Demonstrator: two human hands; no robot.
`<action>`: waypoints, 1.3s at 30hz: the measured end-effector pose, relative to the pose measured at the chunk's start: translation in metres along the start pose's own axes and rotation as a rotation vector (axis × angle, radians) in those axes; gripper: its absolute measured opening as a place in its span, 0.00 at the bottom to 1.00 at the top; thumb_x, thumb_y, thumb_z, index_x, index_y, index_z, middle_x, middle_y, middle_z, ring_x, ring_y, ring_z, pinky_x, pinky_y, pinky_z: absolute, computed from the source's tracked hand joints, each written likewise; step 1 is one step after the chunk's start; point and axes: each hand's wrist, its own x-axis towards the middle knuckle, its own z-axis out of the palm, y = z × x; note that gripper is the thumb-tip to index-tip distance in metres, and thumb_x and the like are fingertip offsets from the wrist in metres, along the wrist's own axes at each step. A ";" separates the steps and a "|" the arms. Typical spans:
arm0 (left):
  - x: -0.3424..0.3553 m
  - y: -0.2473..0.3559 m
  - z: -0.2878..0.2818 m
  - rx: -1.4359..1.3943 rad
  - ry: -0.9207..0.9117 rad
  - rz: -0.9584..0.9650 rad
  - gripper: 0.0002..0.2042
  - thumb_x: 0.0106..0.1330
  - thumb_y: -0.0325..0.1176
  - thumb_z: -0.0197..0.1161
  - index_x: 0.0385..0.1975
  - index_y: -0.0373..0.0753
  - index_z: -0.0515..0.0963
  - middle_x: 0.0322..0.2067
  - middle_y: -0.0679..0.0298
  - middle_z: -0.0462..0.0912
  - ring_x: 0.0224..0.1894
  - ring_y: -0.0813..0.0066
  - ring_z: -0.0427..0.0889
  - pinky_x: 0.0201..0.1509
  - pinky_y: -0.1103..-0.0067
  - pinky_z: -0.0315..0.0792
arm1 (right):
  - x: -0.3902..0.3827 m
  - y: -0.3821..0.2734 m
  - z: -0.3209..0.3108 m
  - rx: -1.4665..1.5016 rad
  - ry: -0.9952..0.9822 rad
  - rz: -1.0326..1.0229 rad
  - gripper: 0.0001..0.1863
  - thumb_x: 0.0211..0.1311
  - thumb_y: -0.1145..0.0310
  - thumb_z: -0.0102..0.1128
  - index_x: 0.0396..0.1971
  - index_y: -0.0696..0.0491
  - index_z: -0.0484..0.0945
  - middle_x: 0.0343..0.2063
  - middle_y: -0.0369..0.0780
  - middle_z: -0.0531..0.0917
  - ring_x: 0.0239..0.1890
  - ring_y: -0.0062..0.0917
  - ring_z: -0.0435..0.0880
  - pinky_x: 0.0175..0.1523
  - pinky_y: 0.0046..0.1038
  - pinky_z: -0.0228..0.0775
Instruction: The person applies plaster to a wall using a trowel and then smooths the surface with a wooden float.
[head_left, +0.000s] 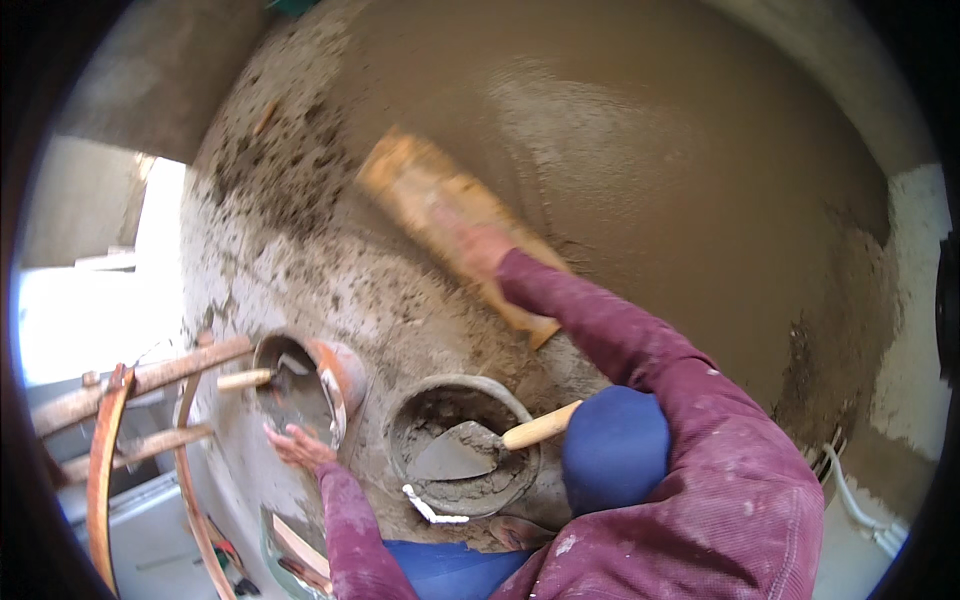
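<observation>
My right hand [475, 243] grips a long wooden float [420, 185] laid against the wet mortar surface [660, 200]; hand and board are smeared by motion, and the grip itself is blurred. Low on the left, my left hand [300, 447] has its fingers apart with nothing in them, beside the rim of an orange-brown bucket [343, 375]. Greyish water or slurry and a tool with a wooden handle [244, 380] are in that bucket. Between my arms stands a dark bucket [398, 410] of mortar, with a trowel [455, 455] resting on the mortar, its wooden handle pointing right.
Rough, pitted mortar [280, 170] borders the smooth wet area on the left. A frame of wooden bars [110, 450] stands at lower left. Below the left bucket is a container [290, 550] with tools. A white pipe [850, 495] bends along the lower right.
</observation>
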 end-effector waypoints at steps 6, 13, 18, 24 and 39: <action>0.002 0.021 0.007 0.003 0.010 0.075 0.31 0.65 0.58 0.34 0.61 0.42 0.57 0.57 0.51 0.62 0.59 0.55 0.60 0.60 0.62 0.50 | -0.017 0.019 -0.035 0.206 0.116 0.277 0.30 0.65 0.66 0.32 0.65 0.30 0.39 0.45 0.58 0.73 0.45 0.48 0.75 0.52 0.38 0.66; 0.003 0.001 0.015 0.038 0.017 0.125 0.29 0.66 0.55 0.37 0.60 0.42 0.58 0.57 0.51 0.63 0.59 0.56 0.59 0.61 0.63 0.49 | -0.063 0.149 -0.105 -0.124 0.392 0.372 0.30 0.64 0.65 0.37 0.65 0.33 0.43 0.53 0.51 0.70 0.52 0.43 0.72 0.57 0.36 0.61; 0.010 -0.004 -0.004 0.053 0.021 0.116 0.28 0.66 0.55 0.38 0.61 0.44 0.59 0.56 0.53 0.64 0.59 0.56 0.60 0.61 0.64 0.49 | -0.183 0.198 -0.163 -0.271 0.605 0.427 0.29 0.64 0.65 0.40 0.64 0.36 0.47 0.55 0.48 0.68 0.55 0.39 0.70 0.60 0.34 0.58; 0.007 -0.006 0.018 0.006 -0.050 0.023 0.29 0.65 0.57 0.37 0.61 0.47 0.58 0.57 0.55 0.63 0.61 0.58 0.58 0.62 0.62 0.45 | -0.273 0.145 -0.155 -0.278 0.531 0.085 0.28 0.63 0.66 0.46 0.63 0.42 0.54 0.58 0.43 0.66 0.59 0.34 0.66 0.64 0.30 0.53; 0.011 -0.012 0.022 0.126 -0.016 0.032 0.31 0.63 0.62 0.35 0.60 0.48 0.59 0.59 0.58 0.62 0.63 0.61 0.55 0.63 0.61 0.42 | -0.179 0.083 -0.036 -0.054 -0.066 -0.093 0.26 0.62 0.62 0.47 0.61 0.40 0.57 0.44 0.48 0.77 0.39 0.43 0.78 0.46 0.38 0.70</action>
